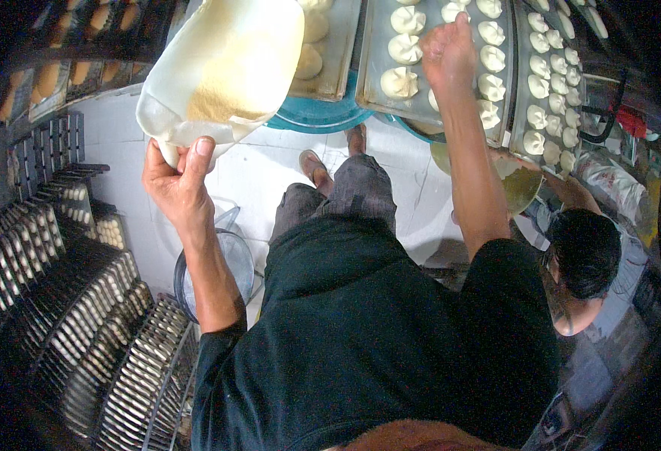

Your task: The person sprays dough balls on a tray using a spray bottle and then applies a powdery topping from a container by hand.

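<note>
My left hand [182, 180] grips the narrow end of a large white scoop [167, 83], thumb on top. Pale yellow powder [225, 90] lies in it. My right hand [449, 51] is held over a metal tray [375, 86] of white pleated dough buns [399, 83], set in rows. Its fingers are drawn together, and whatever they hold is too small or hidden to name. One bun [454, 10] sits just beyond the fingertips. Left of that tray, partly behind the scoop, is another tray [334, 75] with rounder dough pieces [309, 60], some dusted yellow.
A third bun tray [522, 98] stands on the right. Teal basins [323, 113] show beneath the trays. Browned baked pieces [48, 81] lie at the upper left, above racks [120, 323] of stacked trays. A round sieve [233, 263] is by my left forearm. Another person [586, 248] is at the right.
</note>
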Available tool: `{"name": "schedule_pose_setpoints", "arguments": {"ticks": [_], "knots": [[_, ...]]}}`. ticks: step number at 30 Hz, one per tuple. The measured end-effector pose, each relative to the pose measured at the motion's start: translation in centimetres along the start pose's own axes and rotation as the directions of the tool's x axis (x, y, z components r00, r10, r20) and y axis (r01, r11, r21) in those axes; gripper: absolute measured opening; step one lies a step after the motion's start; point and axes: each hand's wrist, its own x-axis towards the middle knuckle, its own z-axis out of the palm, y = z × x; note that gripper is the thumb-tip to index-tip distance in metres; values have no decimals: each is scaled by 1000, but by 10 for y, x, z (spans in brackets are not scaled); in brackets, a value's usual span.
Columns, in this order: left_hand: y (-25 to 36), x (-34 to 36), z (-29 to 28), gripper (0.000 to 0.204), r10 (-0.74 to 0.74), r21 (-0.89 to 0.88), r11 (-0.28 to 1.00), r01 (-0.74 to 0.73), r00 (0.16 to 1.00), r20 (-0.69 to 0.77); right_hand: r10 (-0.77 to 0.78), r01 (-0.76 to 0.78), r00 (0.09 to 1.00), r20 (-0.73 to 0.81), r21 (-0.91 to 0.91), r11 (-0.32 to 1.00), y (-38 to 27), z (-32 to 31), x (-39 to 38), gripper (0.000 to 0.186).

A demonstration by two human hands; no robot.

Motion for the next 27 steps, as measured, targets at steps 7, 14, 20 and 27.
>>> {"name": "schedule_pose_setpoints", "arguments": {"ticks": [7,14,20,27], "knots": [[-7,4,-10,33,-36,71,997,33,998,47,-84,60,990,-111,-207,977,5,5,18,42],[-5,11,2,33,-18,83,996,19,1000,-17,-89,94,995,51,-90,992,-8,15,49,41],[-5,20,8,33,1,96,995,1,1000,-23,-95,87,993,-74,-106,991,-3,22,71,40],[-1,29,22,40,-13,1,1000,13,994,-108,-98,99,995,8,-88,991,-10,19,113,42]]}}
